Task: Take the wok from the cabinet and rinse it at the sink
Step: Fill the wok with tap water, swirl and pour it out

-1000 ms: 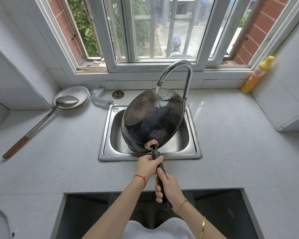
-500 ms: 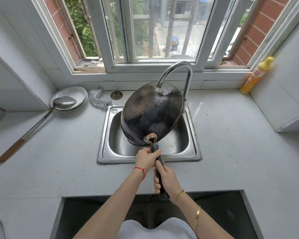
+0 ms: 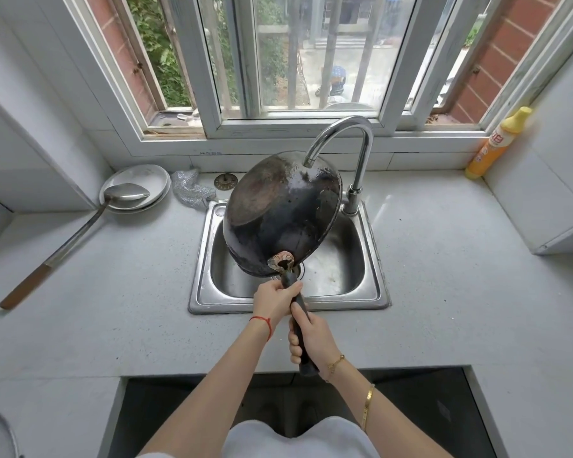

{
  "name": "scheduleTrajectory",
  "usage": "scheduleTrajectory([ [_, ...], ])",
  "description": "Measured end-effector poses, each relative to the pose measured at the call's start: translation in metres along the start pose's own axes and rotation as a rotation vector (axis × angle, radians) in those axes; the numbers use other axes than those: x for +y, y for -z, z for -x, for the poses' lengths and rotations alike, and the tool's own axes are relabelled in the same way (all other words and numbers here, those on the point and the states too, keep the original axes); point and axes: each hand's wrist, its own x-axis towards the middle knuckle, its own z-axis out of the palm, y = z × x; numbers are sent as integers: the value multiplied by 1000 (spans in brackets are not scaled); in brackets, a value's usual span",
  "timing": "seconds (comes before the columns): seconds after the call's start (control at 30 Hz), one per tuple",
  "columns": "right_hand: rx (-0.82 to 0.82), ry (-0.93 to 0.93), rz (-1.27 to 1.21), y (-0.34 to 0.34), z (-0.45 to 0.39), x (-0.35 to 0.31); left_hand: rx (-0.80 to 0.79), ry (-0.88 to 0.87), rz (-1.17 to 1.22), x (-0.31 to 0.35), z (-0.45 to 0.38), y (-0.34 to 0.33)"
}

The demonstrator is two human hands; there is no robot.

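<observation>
Since a second ago the wok (image 3: 283,216) has lifted and tipped further, its blackened underside now facing me and its far rim right under the faucet (image 3: 339,140) spout. I can't make out a stream now, so can't tell whether water is running.

Head view, the only one: left hand (image 3: 273,300) wraps the handle close to the bowl, right hand (image 3: 311,338) grips it lower down, both clamped tight. I'm seeing the wok held tilted over the sink (image 3: 376,259), not resting in it. Ladle (image 3: 80,233) lies toward the counter's left edge, its bowl in the plates (image 3: 139,178) at the back; soap bottle (image 3: 497,143) in the back right corner.

My read: cabinet part done, rinsing underway or finishing; draining probably left.
</observation>
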Motion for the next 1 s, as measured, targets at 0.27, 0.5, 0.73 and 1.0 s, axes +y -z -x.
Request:
scheduleTrajectory([
  [0.27,-24,16,-24,7,8,13,-8,-15,-31,-11,7,-8],
  [0.5,3,34,-33,12,15,19,-30,-28,-14,-20,11,-13],
  [0.73,39,65,45,13,18,20,-61,-13,68,-23,14,-14],
  [1.0,46,72,80,10,17,20,-62,-15,108,-24,17,-9],
])
